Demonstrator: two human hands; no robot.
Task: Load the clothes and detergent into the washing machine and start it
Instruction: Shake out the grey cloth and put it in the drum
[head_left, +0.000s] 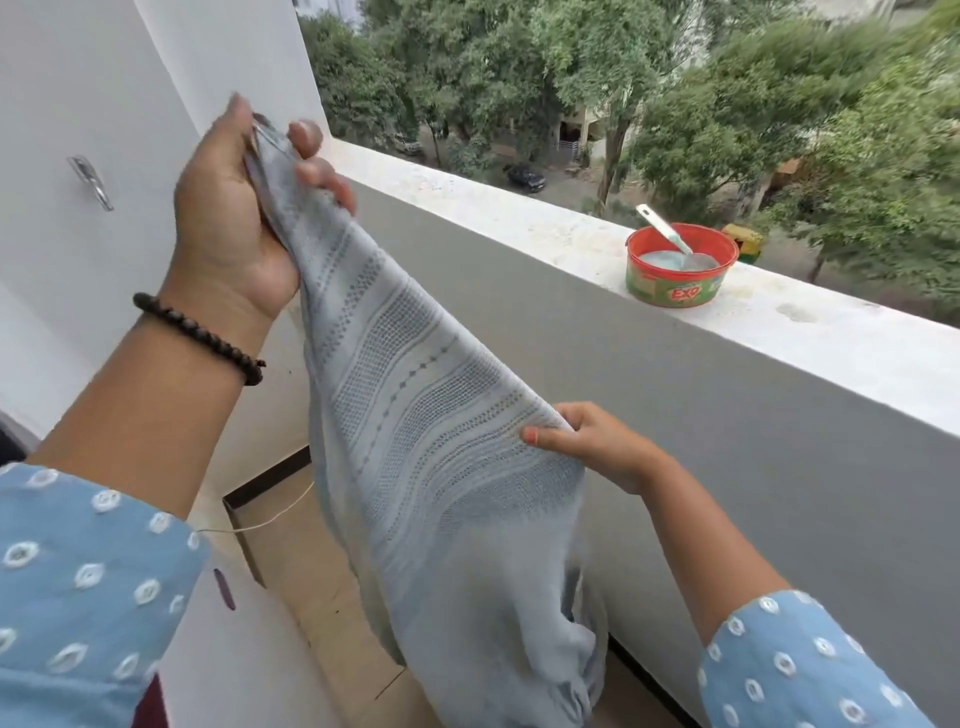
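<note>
A pale grey patterned cloth (415, 441) hangs stretched between two hands on a balcony, its lower folds drooping toward the tiled floor (322, 587). The left hand (234, 218), raised high beside the white wall (78, 78), grips one bunched end with curled fingers; a beaded bracelet (200, 338) circles that wrist. The right hand (592, 441), lower and nearer the parapet (727, 415), pinches the cloth's edge between thumb and fingers. On the parapet's white ledge, well apart from the cloth, stands a red-rimmed tub (680, 265) with a scoop (667, 228) resting in it, seemingly the detergent. No washing machine is clearly in view. The work appears to be at the gathering stage: the next move likely calls for carrying the cloth to the drum, then fetching the tub.
</note>
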